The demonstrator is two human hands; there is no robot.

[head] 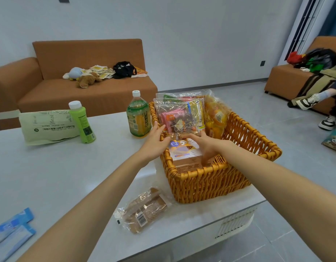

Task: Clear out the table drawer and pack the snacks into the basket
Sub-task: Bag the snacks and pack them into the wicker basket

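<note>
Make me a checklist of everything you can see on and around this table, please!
Surface: pale table, glossy.
Job's things: wicker basket near the table's right edge holds clear snack packs, an orange bag and a box; wrapped bread lies outside, in front of it.
Clutter: green bottle, tea bottle, pale green packet, blue packets.
Grippers: left hand touches the packs by the basket's rim; right hand rests on the box, fingers spread.
Cables: nothing seen.
Surroundings: brown sofa with plush toys and a black bag; another person's legs at right.
</note>
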